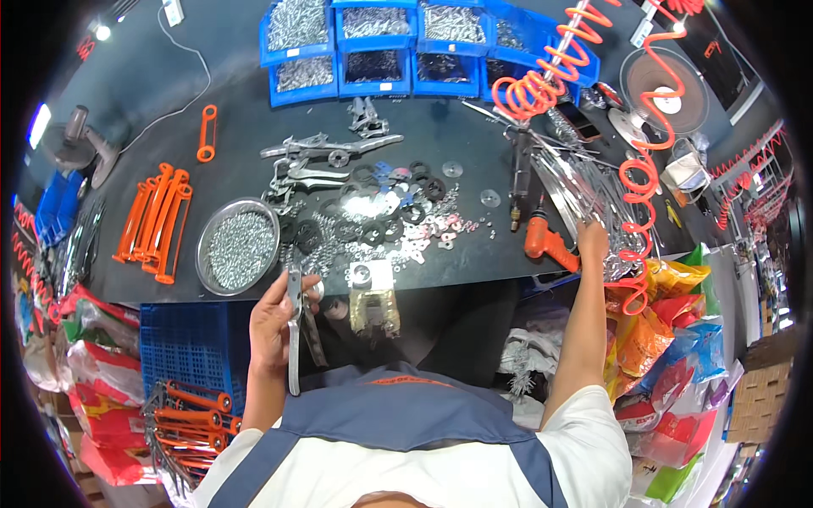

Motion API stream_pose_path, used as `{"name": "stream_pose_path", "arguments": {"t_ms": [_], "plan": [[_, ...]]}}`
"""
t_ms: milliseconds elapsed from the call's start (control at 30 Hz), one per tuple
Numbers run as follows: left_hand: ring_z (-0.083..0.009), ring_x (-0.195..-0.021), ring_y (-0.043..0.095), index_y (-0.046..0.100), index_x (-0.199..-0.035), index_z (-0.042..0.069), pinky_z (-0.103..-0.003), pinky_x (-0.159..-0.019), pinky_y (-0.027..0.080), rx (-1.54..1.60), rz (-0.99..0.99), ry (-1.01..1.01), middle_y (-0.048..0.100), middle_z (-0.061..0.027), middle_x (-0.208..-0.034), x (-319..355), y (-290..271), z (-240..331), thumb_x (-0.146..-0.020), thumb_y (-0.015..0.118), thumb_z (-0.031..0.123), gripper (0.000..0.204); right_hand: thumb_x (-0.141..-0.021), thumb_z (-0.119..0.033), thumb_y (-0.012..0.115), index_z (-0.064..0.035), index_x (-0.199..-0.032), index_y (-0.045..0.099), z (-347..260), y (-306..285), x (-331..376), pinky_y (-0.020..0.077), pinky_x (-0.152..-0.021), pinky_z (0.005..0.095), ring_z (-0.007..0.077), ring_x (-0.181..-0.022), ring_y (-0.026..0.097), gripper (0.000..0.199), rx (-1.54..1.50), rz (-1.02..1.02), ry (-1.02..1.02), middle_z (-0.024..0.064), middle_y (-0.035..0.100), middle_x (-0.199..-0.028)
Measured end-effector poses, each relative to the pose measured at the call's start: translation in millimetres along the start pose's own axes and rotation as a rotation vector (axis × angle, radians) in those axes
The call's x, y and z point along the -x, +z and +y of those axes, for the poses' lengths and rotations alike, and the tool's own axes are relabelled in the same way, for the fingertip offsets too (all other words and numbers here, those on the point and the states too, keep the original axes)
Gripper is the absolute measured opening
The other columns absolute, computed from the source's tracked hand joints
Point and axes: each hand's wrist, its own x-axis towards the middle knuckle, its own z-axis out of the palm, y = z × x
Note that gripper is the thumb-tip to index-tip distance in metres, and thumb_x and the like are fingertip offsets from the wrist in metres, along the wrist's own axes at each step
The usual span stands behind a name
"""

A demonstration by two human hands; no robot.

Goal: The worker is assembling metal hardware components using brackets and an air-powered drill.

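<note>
My left hand (273, 315) is closed around a flat grey metal handle (294, 347), held upright at the bench's front edge. Further right, my right hand (593, 240) reaches over a heap of thin metal strips (569, 178). Its fingers are bent down among the strips, and what they grip is too small to make out. Beside it lies an orange-and-black power screwdriver (549, 243). Close to my left hand stands a round metal bowl (240, 245) full of small silver fasteners. Loose washers, black discs (373, 230) and small pink-white parts (419, 239) cover the bench's middle.
Blue bins (374, 72) of hardware line the back. Orange handles (154, 222) lie on the left. A coiled orange air hose (639, 182) and a hanging driver (520, 182) occupy the right side. Below the bench are a blue crate (186, 339) and colourful bags (669, 330).
</note>
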Motion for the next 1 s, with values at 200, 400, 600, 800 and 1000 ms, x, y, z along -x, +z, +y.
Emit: {"name": "stream_pose_path", "arguments": {"t_ms": [200, 400, 600, 800, 1000], "plan": [[-0.0231, -0.096, 0.060, 0.034, -0.136, -0.006, -0.034, -0.082, 0.050, -0.020, -0.030, 0.006, 0.056, -0.0244, -0.119, -9.6, 26.6, -6.2, -0.089, 0.059, 0.022, 0.060, -0.079, -0.027, 0.060, 0.0045, -0.082, 0.065, 30.2, 19.6, -8.6, 0.0479, -0.072, 0.0473, 0.0385, -0.081, 0.063, 0.032, -0.076, 0.103, -0.006, 0.0242, 0.065, -0.082], [-0.0238, -0.094, 0.061, 0.024, -0.140, -0.003, -0.034, -0.080, 0.051, 0.021, 0.133, 0.067, 0.057, -0.0243, -0.113, 0.1, 9.7, 3.6, -0.085, 0.062, 0.017, 0.069, -0.086, -0.017, 0.057, 0.0010, -0.072, 0.056, -71.7, -39.1, 147.2, 0.0436, -0.059, 0.0282, 0.0188, -0.058, 0.050, 0.023, -2.069, -0.451, 0.739, 0.0082, 0.053, -0.070], [-0.0203, -0.101, 0.058, 0.027, -0.137, 0.002, -0.030, -0.084, 0.048, 0.013, -0.066, -0.001, 0.057, -0.0179, -0.118, -22.8, 14.3, -0.2, -0.078, 0.061, 0.004, 0.067, -0.094, -0.019, 0.047, -0.0019, -0.112, 0.053, -74.3, -9.1, 178.1, 0.0218, -0.035, 0.0204, 0.0060, -0.043, 0.030, 0.026, -1.843, -0.066, 0.641, 0.0004, 0.042, -0.062], [-0.0133, -0.095, 0.057, 0.030, -0.133, 0.005, -0.027, -0.080, 0.046, -0.235, 0.077, 0.135, 0.061, -0.0147, -0.112, -20.0, 14.4, 20.4, -0.081, 0.060, 0.003, 0.060, -0.087, 0.005, 0.053, 0.0003, -0.125, 0.055, -193.9, -95.8, 238.9, 0.0408, -0.052, 0.0206, 0.0103, -0.057, 0.051, 0.038, -1.008, -0.436, -0.934, 0.0065, 0.059, -0.072], [-0.0114, -0.094, 0.058, 0.029, -0.132, 0.004, -0.027, -0.076, 0.048, -0.387, 0.099, 0.070, 0.061, -0.0125, -0.113, -0.3, 5.0, 27.7, -0.085, 0.060, 0.010, 0.057, -0.076, 0.010, 0.058, -0.0133, -0.122, 0.060, -242.2, -114.4, 236.9, 0.0467, -0.056, 0.0302, 0.0219, -0.058, 0.056, 0.052, -0.800, -0.527, -1.144, 0.0105, 0.053, -0.070]]}}
